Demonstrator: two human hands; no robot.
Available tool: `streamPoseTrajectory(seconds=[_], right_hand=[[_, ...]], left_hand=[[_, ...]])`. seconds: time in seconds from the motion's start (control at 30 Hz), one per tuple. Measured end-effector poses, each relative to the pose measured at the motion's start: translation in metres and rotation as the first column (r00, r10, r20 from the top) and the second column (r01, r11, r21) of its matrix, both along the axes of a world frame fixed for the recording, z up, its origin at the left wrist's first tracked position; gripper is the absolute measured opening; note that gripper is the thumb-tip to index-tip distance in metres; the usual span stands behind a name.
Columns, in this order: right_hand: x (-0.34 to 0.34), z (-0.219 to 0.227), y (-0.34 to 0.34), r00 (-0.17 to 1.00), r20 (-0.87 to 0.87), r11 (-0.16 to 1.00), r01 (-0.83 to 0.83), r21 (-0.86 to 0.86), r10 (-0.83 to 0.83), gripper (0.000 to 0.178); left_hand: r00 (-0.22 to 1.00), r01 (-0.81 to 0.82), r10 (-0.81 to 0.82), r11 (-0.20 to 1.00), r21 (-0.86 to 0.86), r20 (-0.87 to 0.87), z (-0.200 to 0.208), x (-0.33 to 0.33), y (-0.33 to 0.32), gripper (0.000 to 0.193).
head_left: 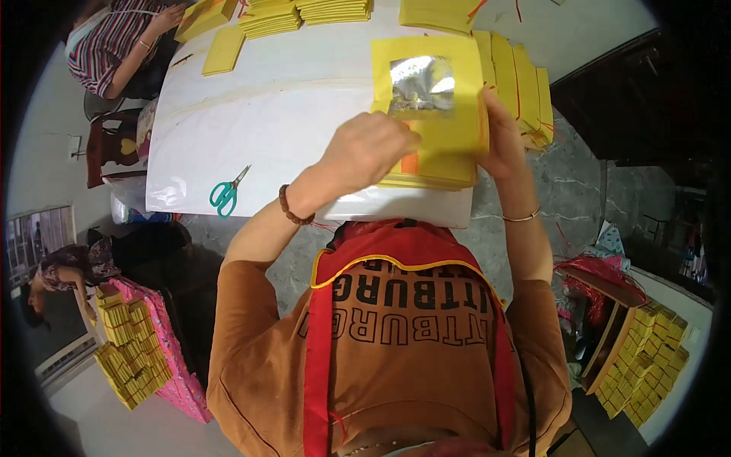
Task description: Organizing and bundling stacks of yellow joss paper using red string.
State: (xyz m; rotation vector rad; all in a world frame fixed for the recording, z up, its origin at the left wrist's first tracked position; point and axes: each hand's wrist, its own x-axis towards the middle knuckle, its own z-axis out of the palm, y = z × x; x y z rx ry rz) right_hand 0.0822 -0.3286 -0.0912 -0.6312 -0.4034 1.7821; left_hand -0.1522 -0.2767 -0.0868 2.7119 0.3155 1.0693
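A thick stack of yellow paper sheets (459,84) lies at the table's near right edge. Its top sheet carries a shiny silver foil square (421,80) and an orange strip (410,162) below that. My left hand (369,148), a little blurred, is closed over the stack's left part beside the orange strip; its curled fingers hide whatever may be between them. Along the right edge of the stack, my right hand (502,137) holds the sheets from the side. Scissors with teal handles (225,196) lie apart on the table, left of my left arm.
The white-covered table (266,129) bears yellow bundles (270,19) at its far side and more bundles (525,84) at right. A person in a striped top (114,49) sits far left. Another person (76,274) is beside stacked yellow bundles (133,346). More bundles (643,362) stand lower right.
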Motion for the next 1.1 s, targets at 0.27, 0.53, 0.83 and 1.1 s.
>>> streamPoseTrajectory(seconds=[0.27, 0.53, 0.83, 1.1], right_hand=[[-0.005, -0.012, 0.006, 0.989, 0.096, 0.993, 0.118, -0.013, -0.117, 0.027], [-0.006, -0.014, 0.006, 0.98, 0.09, 0.984, 0.174, 0.044, -0.177, 0.029], [-0.068, 0.002, 0.001, 0.907, 0.226, 0.934, 0.354, 0.051, -0.356, 0.032], [-0.078, 0.004, -0.011, 0.94, 0.312, 0.985, 0.099, 0.142, -0.14, 0.05]], left_hand=[[0.998, -0.049, 0.054, 0.977, -0.209, 0.02, 0.002, -0.019, 0.001, 0.013], [0.835, -0.189, 0.499, 0.655, -0.732, 0.232, 0.009, -0.02, 0.024, 0.017], [0.971, -0.096, 0.228, 0.659, -0.746, 0.077, 0.03, 0.031, 0.024, 0.028], [0.97, -0.225, 0.224, 0.683, -0.695, -0.095, 0.017, 0.051, 0.017, 0.053]])
